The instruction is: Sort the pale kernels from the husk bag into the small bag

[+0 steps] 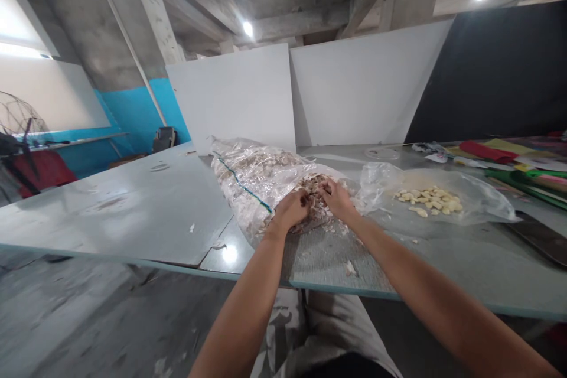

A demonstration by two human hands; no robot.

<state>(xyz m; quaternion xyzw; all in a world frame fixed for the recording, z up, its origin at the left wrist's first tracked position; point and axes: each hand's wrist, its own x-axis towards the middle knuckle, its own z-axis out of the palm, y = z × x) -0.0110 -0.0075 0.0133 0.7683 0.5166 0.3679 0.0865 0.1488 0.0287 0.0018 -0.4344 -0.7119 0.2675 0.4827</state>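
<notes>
A large clear plastic sack (pixel 248 168) with a green line along it lies on the table, full of pale, papery garlic skins. At its open mouth, my left hand (pixel 292 208) is closed, fingers curled in among the loose garlic skins (pixel 316 204). My right hand (pixel 336 198) reaches in from the other side, its fingertips pinched together in the same skins. What either hand grips is too small and covered to make out. To the right, peeled garlic cloves (pixel 429 198) lie in a pile on a flat clear plastic bag (pixel 482 192).
The grey table (pixel 133 207) has scraps of skin near its front edge. At right lie a long dark object (pixel 538 239) and coloured sheets (pixel 491 150). White panels (pixel 354 82) stand behind. A red chair (pixel 42 171) is at the far left.
</notes>
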